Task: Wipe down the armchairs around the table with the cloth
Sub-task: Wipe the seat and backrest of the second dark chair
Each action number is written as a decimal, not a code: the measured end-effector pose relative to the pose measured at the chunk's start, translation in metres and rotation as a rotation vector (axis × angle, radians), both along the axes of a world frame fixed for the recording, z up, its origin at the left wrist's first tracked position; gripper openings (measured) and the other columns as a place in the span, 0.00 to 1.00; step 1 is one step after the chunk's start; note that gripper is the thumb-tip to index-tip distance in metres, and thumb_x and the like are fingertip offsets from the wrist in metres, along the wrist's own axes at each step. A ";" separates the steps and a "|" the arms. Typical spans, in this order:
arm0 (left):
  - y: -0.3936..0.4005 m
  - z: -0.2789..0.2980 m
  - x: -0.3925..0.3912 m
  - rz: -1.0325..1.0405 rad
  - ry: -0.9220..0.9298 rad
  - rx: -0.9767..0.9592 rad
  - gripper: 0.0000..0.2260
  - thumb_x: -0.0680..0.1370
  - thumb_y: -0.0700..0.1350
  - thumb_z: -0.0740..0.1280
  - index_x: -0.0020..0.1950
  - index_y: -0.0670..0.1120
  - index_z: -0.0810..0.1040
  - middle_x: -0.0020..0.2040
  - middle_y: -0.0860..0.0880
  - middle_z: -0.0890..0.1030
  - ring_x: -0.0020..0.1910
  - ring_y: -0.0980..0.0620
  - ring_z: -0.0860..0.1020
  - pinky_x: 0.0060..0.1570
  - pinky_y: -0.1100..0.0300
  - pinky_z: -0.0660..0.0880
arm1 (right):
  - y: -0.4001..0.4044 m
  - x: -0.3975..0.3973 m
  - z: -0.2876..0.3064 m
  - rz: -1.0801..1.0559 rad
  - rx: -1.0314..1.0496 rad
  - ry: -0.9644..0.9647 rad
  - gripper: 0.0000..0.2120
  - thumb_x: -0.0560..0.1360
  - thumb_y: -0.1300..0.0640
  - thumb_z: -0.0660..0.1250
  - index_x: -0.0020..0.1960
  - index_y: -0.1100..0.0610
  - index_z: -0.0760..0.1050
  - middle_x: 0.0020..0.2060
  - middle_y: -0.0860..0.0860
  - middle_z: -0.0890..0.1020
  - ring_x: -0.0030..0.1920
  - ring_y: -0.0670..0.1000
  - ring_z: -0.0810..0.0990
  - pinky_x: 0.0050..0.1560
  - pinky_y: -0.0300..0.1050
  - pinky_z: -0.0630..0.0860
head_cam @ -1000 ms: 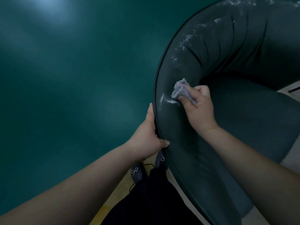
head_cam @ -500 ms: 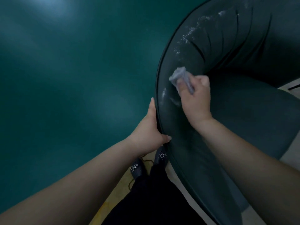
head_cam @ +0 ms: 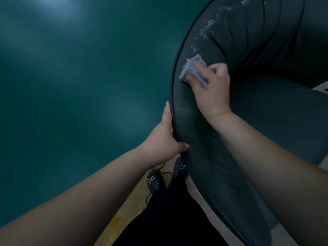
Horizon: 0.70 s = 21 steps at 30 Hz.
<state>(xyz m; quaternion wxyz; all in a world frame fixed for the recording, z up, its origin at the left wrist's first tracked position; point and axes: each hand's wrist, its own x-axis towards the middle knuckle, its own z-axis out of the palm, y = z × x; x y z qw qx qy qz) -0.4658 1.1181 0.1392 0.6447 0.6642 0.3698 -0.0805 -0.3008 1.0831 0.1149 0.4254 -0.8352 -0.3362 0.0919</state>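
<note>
A dark green armchair [head_cam: 248,41] with a curved padded backrest fills the right side of the head view. White specks of dust or droplets lie along the top of the backrest, beyond the cloth. My right hand [head_cam: 211,93] presses a small grey cloth [head_cam: 194,68] onto the top of the backrest. My left hand [head_cam: 165,139] grips the outer rim of the backrest nearer to me, thumb on the inner side.
A dark teal floor [head_cam: 79,86] spreads over the left half of the view. My dark shoes [head_cam: 166,176] stand on a paler yellowish strip of floor right behind the chair. A pale floor patch shows at the far right edge.
My right hand has slid the cloth up along the backrest top, away from me, toward the white specks. The wet streak near the rim is gone. My left hand keeps its grip.
</note>
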 end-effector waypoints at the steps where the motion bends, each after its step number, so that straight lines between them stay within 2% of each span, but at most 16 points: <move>1: 0.000 -0.001 -0.001 0.005 -0.012 -0.023 0.52 0.69 0.34 0.72 0.75 0.64 0.40 0.61 0.59 0.75 0.53 0.51 0.80 0.52 0.49 0.79 | 0.000 -0.003 0.003 0.075 -0.009 -0.062 0.17 0.72 0.48 0.70 0.61 0.47 0.79 0.47 0.51 0.67 0.51 0.58 0.72 0.55 0.51 0.72; 4: 0.001 -0.002 -0.004 0.021 -0.042 -0.068 0.51 0.70 0.33 0.72 0.75 0.64 0.41 0.61 0.57 0.75 0.54 0.51 0.80 0.52 0.48 0.79 | -0.034 -0.013 -0.001 0.366 -0.007 -0.207 0.16 0.73 0.45 0.68 0.61 0.41 0.77 0.45 0.50 0.67 0.48 0.55 0.69 0.51 0.46 0.69; 6: 0.001 -0.001 -0.006 0.028 -0.061 -0.111 0.50 0.71 0.32 0.71 0.75 0.66 0.41 0.62 0.55 0.76 0.55 0.52 0.80 0.52 0.48 0.79 | -0.061 -0.013 -0.008 0.412 -0.004 -0.162 0.17 0.73 0.46 0.68 0.62 0.41 0.76 0.46 0.50 0.67 0.49 0.54 0.69 0.53 0.43 0.68; 8: 0.001 -0.001 -0.007 0.035 -0.075 -0.141 0.51 0.72 0.31 0.70 0.75 0.66 0.41 0.65 0.52 0.73 0.59 0.51 0.78 0.52 0.48 0.79 | -0.063 -0.007 -0.012 0.296 -0.003 -0.071 0.20 0.73 0.50 0.69 0.64 0.41 0.72 0.48 0.51 0.66 0.51 0.55 0.69 0.55 0.45 0.71; 10: 0.001 -0.002 -0.008 0.036 -0.081 -0.159 0.50 0.72 0.31 0.69 0.74 0.67 0.40 0.67 0.52 0.72 0.61 0.49 0.76 0.47 0.54 0.79 | -0.040 -0.001 -0.010 0.104 -0.022 0.000 0.22 0.74 0.52 0.70 0.66 0.42 0.71 0.49 0.52 0.64 0.52 0.57 0.70 0.58 0.49 0.72; 12: 0.001 -0.004 -0.009 0.046 -0.076 -0.186 0.50 0.73 0.31 0.69 0.74 0.67 0.40 0.66 0.51 0.72 0.57 0.49 0.78 0.40 0.60 0.77 | -0.010 0.001 -0.001 0.054 -0.039 -0.013 0.20 0.73 0.51 0.70 0.65 0.43 0.74 0.49 0.52 0.64 0.52 0.58 0.70 0.59 0.50 0.72; 14: 0.001 -0.005 -0.010 0.067 -0.075 -0.203 0.49 0.72 0.30 0.69 0.75 0.66 0.42 0.64 0.49 0.73 0.51 0.50 0.81 0.38 0.61 0.77 | 0.000 -0.007 0.007 0.190 -0.071 -0.124 0.17 0.73 0.48 0.70 0.61 0.41 0.78 0.48 0.50 0.66 0.51 0.57 0.70 0.55 0.53 0.72; 16: 0.002 -0.006 -0.011 0.080 -0.085 -0.193 0.47 0.72 0.30 0.70 0.76 0.64 0.48 0.61 0.48 0.76 0.49 0.51 0.80 0.37 0.62 0.77 | -0.018 -0.015 0.009 0.404 -0.106 -0.240 0.16 0.72 0.45 0.68 0.60 0.39 0.78 0.47 0.51 0.68 0.49 0.56 0.69 0.50 0.55 0.71; 19: 0.002 -0.008 -0.011 0.087 -0.087 -0.216 0.49 0.71 0.30 0.71 0.76 0.64 0.45 0.62 0.48 0.76 0.47 0.54 0.81 0.38 0.61 0.77 | -0.070 -0.019 0.000 0.557 -0.076 -0.181 0.17 0.73 0.47 0.68 0.62 0.39 0.76 0.47 0.51 0.68 0.50 0.54 0.68 0.52 0.47 0.68; 21: 0.002 -0.008 -0.011 0.080 -0.088 -0.219 0.50 0.72 0.30 0.70 0.75 0.67 0.43 0.63 0.49 0.76 0.48 0.54 0.81 0.39 0.61 0.77 | -0.084 -0.020 -0.008 0.485 -0.026 -0.115 0.19 0.73 0.51 0.69 0.63 0.40 0.74 0.47 0.51 0.67 0.50 0.52 0.68 0.53 0.39 0.66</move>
